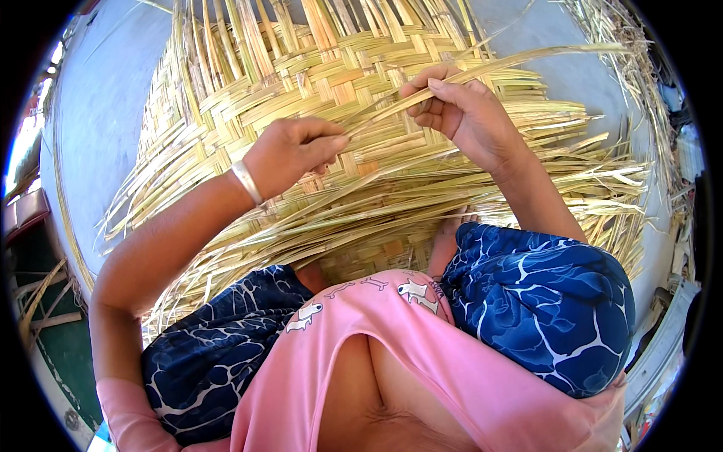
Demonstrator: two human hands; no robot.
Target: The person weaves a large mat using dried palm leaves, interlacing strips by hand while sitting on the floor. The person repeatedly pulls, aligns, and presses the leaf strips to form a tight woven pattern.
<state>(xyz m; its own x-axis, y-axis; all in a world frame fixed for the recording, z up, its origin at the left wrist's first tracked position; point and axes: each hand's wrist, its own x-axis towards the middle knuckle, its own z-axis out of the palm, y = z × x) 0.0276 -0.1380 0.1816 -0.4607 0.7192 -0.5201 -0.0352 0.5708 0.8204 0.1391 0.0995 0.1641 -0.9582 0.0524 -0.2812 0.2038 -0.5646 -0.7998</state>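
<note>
A long pale yellow-green reed strip (520,60) stretches between my hands, above a partly woven reed mat (324,83). My left hand (294,151), with a light bangle (247,182) at the wrist, pinches the strip's left end between thumb and fingers. Further right, my right hand (463,113) grips the same strip between thumb and forefinger. From there its free end runs out to the right. The mat's weave is diagonal and tight in the middle, with loose strip ends fanning out along its far, left and right edges.
The mat lies on a grey floor (105,113). A heap of dry stalks (617,45) runs along the far right. My bent knees in blue patterned cloth (538,309) flank the mat's near part. At the left edge stands a dark red box-like thing (26,215).
</note>
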